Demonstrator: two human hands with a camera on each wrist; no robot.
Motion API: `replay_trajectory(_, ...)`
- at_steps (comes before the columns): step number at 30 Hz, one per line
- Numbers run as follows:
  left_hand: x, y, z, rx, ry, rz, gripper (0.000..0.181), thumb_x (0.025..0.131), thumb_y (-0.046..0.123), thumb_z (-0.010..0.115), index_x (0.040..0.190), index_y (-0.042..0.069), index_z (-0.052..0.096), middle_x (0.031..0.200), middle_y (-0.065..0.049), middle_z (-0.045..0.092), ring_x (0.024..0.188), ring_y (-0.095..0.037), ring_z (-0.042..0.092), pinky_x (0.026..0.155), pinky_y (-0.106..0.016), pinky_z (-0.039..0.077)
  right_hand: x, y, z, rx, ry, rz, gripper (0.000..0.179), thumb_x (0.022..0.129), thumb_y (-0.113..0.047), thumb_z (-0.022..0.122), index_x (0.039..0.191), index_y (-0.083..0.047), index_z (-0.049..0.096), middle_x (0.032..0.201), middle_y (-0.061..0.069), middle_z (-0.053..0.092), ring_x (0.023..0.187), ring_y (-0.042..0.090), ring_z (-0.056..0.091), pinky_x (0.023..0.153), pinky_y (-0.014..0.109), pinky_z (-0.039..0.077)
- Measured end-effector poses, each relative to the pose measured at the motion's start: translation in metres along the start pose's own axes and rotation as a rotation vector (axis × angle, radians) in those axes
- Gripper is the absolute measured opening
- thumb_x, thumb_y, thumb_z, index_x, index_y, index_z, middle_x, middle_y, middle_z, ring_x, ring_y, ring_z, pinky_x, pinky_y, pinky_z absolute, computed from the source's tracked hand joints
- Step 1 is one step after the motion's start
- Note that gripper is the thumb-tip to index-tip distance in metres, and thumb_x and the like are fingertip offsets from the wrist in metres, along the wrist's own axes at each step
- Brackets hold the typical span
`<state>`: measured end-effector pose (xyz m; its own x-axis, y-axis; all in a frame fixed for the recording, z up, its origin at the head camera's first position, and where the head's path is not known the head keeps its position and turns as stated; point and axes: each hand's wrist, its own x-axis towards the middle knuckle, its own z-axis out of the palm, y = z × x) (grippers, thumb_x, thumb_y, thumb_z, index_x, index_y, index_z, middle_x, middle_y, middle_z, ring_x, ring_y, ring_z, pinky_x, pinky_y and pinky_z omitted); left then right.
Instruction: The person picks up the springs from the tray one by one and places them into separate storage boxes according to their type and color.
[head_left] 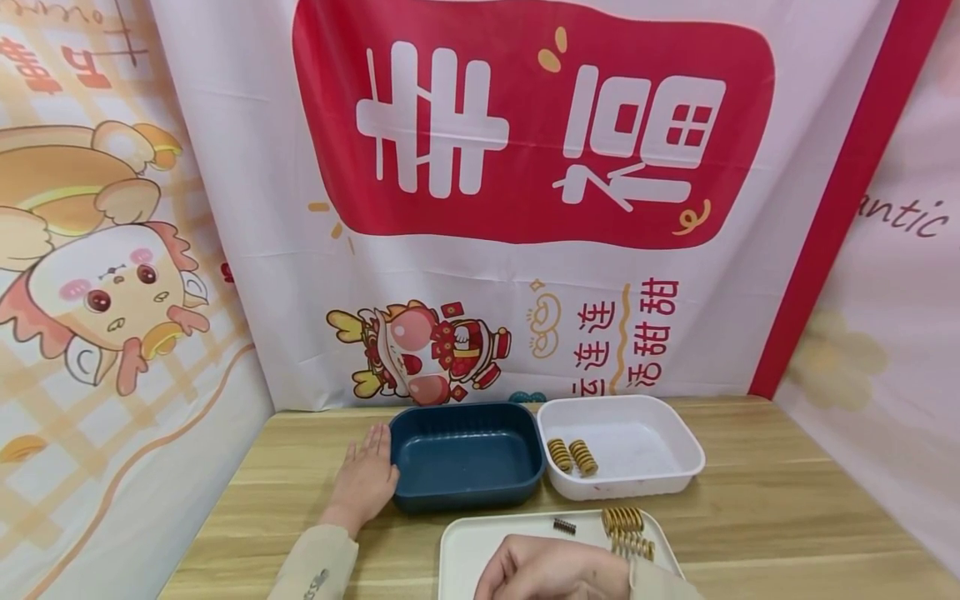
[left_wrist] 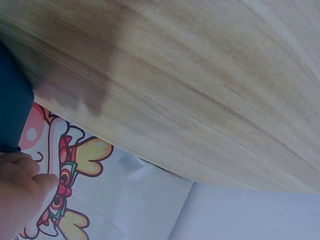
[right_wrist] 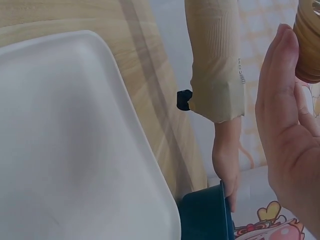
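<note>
My left hand (head_left: pixel 365 479) lies with straight fingers against the left wall of a dark blue bin (head_left: pixel 467 498). Over a cream tray (head_left: pixel 468 546), my right hand (head_left: pixel 551 571) pinches a thick gold coil spring (right_wrist: pixel 308 47), which shows at the edge of the right wrist view and is hidden in the head view. A small dark spring (head_left: pixel 565 526), a wide gold spring (head_left: pixel 622 521) and a thinner brass spring (head_left: pixel 633 546) lie at the tray's far side. Two gold springs (head_left: pixel 582 457) rest in the left part of a white bin (head_left: pixel 626 487).
Both bins stand side by side at the back of the wooden table (head_left: pixel 772 492), behind the tray. A printed cloth (head_left: pixel 517 267) hangs behind the table, with other patterned cloths at the left and right sides.
</note>
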<state>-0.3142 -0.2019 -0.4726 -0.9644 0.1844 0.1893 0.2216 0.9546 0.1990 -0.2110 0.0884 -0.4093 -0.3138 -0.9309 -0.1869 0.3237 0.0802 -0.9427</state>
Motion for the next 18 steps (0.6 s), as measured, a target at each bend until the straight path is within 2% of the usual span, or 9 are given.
replay_trajectory(6, 0.000, 0.001, -0.002, -0.003, -0.004, 0.000, 0.062, 0.096, 0.022, 0.047, 0.143, -0.014, 0.027, 0.149, -0.029, 0.026, 0.140, -0.039, 0.021, 0.110, -0.058, 0.017, 0.000, -0.008, -0.002, 0.051, 0.004, 0.004, 0.056, 0.090, -0.006, 0.060, 0.113, 0.036, 0.031, 0.083, -0.007, 0.069, 0.068, -0.006, 0.058, 0.063, 0.011, 0.048)
replay_trajectory(11, -0.001, 0.002, -0.003, 0.002, -0.014, 0.001, 0.062, 0.096, 0.022, 0.046, 0.143, -0.014, 0.027, 0.149, -0.029, 0.026, 0.140, -0.040, 0.021, 0.110, -0.058, 0.017, 0.000, -0.019, -0.004, 0.052, -0.024, 0.034, 0.053, 0.092, -0.006, 0.057, 0.116, 0.033, 0.031, 0.083, -0.008, 0.069, 0.066, -0.005, 0.058, 0.061, 0.011, 0.049)
replay_trajectory(18, -0.001, 0.003, -0.004, 0.002, -0.008, 0.001, 0.063, 0.095, 0.022, 0.047, 0.142, -0.014, 0.027, 0.149, -0.029, 0.027, 0.140, -0.040, 0.022, 0.110, -0.058, 0.017, 0.000, -0.024, -0.007, 0.079, -0.058, 0.039, 0.053, 0.090, -0.011, 0.061, 0.118, 0.030, 0.040, 0.085, -0.006, 0.070, 0.070, -0.003, 0.062, 0.064, 0.012, 0.050)
